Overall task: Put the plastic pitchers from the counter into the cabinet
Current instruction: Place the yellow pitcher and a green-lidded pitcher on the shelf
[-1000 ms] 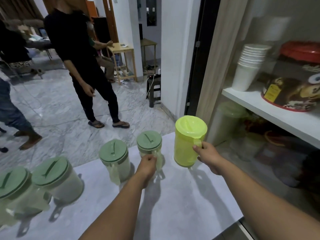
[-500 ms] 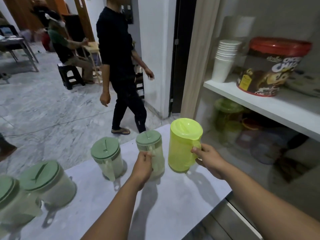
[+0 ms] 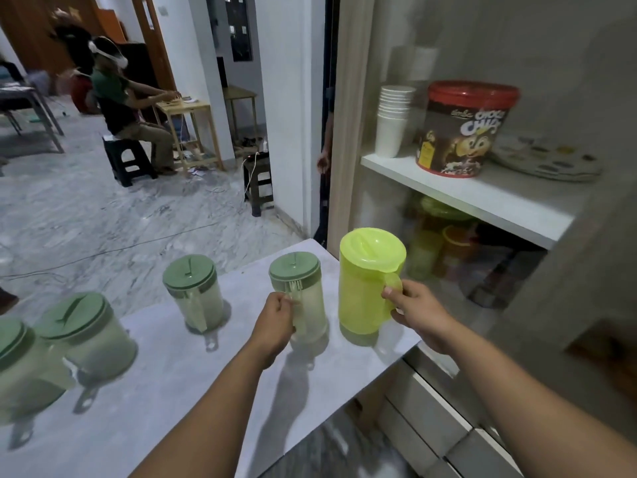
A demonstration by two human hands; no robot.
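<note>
A bright yellow-green pitcher (image 3: 365, 284) stands at the right end of the white counter (image 3: 165, 384), and my right hand (image 3: 415, 310) grips its handle. Just left of it is a clear pitcher with a sage-green lid (image 3: 303, 294); my left hand (image 3: 275, 322) is closed around its handle. Three more green-lidded pitchers stand further left: one mid-counter (image 3: 193, 291), one nearer the left (image 3: 86, 329), one cut off by the left edge (image 3: 17, 367). The open cabinet (image 3: 462, 198) is to the right.
The cabinet's upper shelf carries stacked white cups (image 3: 393, 122), a red-lidded chocolate tub (image 3: 462, 132) and plates (image 3: 548, 157). Coloured plastic containers (image 3: 444, 250) fill the lower shelf. Drawers (image 3: 431, 412) sit under it. A person on a stool (image 3: 127, 108) is across the marble floor.
The view has swung right and closer toward the cabinet. Both hands keep their hold on the same two pitcher handles. The standing person in black has left the view.
</note>
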